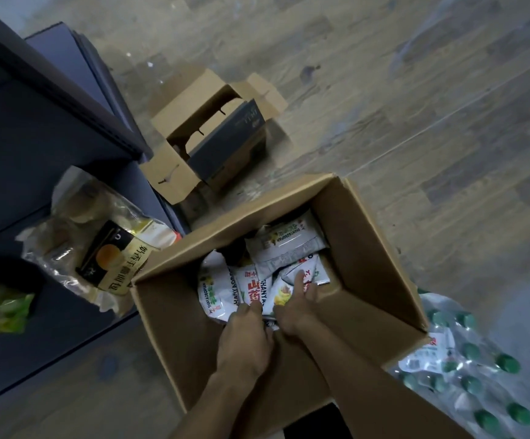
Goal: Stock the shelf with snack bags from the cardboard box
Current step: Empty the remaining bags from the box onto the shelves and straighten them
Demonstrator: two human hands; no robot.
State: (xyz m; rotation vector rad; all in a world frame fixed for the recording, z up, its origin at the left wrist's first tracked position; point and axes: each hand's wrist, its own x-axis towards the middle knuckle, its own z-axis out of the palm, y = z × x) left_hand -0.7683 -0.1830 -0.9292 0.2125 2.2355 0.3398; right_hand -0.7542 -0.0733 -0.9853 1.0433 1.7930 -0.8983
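Both hands [244,331] [295,307] gripping flat-lying snack bags [284,248]

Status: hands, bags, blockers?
Left hand and right hand both down in box, gripping white snack bags. Shelf to the left holds other packs. Nothing in the way.

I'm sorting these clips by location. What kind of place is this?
Probably a small shop or its stockroom. Dark shelving already holds a bagged snack, an open cardboard box on the wood-look floor holds white snack bags, and shrink-wrapped bottles sit beside it.
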